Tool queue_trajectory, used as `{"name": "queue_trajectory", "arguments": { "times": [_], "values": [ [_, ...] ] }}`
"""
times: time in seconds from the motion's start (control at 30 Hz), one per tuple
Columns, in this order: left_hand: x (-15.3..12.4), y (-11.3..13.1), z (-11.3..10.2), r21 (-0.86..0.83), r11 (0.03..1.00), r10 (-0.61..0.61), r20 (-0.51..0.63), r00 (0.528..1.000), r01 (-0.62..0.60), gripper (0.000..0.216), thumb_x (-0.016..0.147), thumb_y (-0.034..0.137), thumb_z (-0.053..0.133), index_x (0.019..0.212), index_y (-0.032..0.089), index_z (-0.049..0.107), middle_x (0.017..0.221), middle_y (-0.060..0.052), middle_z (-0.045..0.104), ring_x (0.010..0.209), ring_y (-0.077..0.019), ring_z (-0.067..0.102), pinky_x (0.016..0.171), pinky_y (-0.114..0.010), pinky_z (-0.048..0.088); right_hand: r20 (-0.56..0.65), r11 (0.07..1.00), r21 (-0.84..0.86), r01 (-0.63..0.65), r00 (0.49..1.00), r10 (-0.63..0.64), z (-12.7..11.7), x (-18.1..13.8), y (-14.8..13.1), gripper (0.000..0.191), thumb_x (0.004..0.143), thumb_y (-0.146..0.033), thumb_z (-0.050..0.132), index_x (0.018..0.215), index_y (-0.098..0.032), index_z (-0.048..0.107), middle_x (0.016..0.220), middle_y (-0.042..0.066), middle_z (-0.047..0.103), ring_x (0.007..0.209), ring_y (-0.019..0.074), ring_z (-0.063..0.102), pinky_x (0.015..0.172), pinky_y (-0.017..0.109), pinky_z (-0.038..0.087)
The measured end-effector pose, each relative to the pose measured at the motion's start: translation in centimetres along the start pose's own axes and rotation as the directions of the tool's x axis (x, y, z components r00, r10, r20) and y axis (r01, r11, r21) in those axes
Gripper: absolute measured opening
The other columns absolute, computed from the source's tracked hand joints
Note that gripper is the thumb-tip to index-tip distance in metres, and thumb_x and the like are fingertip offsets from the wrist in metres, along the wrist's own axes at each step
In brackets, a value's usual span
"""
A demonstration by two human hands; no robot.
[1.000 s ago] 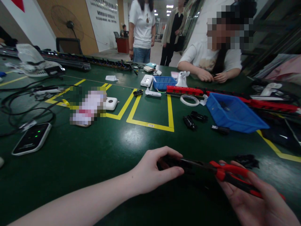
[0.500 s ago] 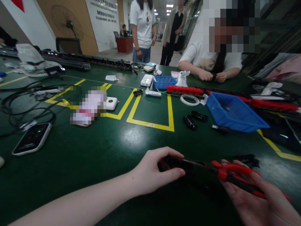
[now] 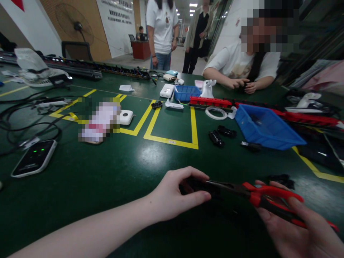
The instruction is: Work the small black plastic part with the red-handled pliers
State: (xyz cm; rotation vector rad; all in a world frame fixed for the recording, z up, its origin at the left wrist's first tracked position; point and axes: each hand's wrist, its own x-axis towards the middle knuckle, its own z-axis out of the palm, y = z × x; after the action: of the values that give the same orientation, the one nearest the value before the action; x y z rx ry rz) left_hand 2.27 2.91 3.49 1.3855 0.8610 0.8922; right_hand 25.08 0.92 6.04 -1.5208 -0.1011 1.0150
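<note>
You're working pliers (image 3: pixel 254 196) on a small dark part (image 3: pixel 192 184), by the look of it. Left hand (image 3: pixel 172 200) pinches the part between thumb and fingers, just over the desk (image 3: pixel 126 172); right hand (image 3: pixel 292 233) wraps the red handles, tips running in at your left fingertips. Actual contact is hidden, so can't tell whether the tips grip. Next move probably calls for a steady left pinch, tips lined up and clear of your skin. Black pieces (image 3: pixel 216 138) lie beside the blue tray (image 3: pixel 274 138). Versus half a second ago: left hand barely changes, handles sit slightly further right, the device (image 3: pixel 34 157) shows two green lights instead of one.
</note>
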Motion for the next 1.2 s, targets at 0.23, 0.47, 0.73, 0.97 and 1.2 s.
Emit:
{"name": "queue_trajectory", "arguments": {
  "times": [0.23,0.47,0.73,0.97,1.2],
  "values": [
    [0.11,-0.07,-0.08,0.009,0.999,-0.04,0.02,0.999,0.04,0.033,0.084,0.028,0.072,0.115,0.017,0.065,0.106,-0.005,0.069,0.087,-0.0158,0.063,0.073,-0.027,0.051,0.103,0.975,-0.036,0.22,0.971,-0.215,-0.49,-0.17,0.29,0.058,0.036,-0.044,0.091,0.09,-0.03,0.073,0.123,-0.003,0.068,0.128,0.0251,0.053,0.117,0.042,0.033],
    [0.26,-0.38,-0.17,0.056,0.998,-0.034,0.044,0.998,0.031,0.037,0.085,0.03,0.071,0.119,0.018,0.063,0.11,-0.005,0.068,0.096,-0.0184,0.065,0.081,-0.032,0.053,0.113,0.982,-0.072,0.176,0.979,-0.167,-0.23,-0.07,0.22,0.06,0.032,-0.043,0.091,0.087,-0.03,0.072,0.116,-0.002,0.07,0.121,0.0253,0.059,0.115,0.041,0.035],
    [0.23,-0.4,-0.19,0.106,0.994,-0.03,0.051,0.998,0.024,0.037,0.082,0.025,0.073,0.117,0.018,0.064,0.108,-0.004,0.069,0.095,-0.0182,0.065,0.083,-0.032,0.053,0.138,0.979,-0.097,0.18,0.976,-0.166,-0.36,-0.39,0.37,0.059,0.04,-0.041,0.088,0.096,-0.03,0.071,0.113,-0.004,0.07,0.115,0.0176,0.062,0.083,0.016,0.055],
    [0.09,-0.08,0.0,0.179,0.983,0.031,0.029,0.999,-0.036,0.035,0.081,0.024,0.073,0.115,0.017,0.066,0.107,-0.005,0.069,0.096,-0.0188,0.064,0.084,-0.032,0.052,0.158,0.975,-0.096,0.199,0.97,-0.183,-0.41,-0.35,0.31,0.045,0.054,-0.034,0.082,0.097,-0.028,0.07,0.114,-0.002,0.069,0.118,0.0208,0.06,0.099,0.027,0.051],
    [-0.17,0.39,0.18,0.168,0.984,0.057,-0.006,0.998,-0.055,0.033,0.082,0.02,0.072,0.114,0.015,0.066,0.107,-0.006,0.069,0.096,-0.0183,0.064,0.087,-0.031,0.051,0.173,0.985,-0.079,0.154,0.975,-0.138,-0.4,-0.36,0.08,0.042,0.059,-0.036,0.08,0.099,-0.029,0.07,0.11,-0.002,0.07,0.112,0.0211,0.064,0.101,0.034,0.051]
  ]
}}
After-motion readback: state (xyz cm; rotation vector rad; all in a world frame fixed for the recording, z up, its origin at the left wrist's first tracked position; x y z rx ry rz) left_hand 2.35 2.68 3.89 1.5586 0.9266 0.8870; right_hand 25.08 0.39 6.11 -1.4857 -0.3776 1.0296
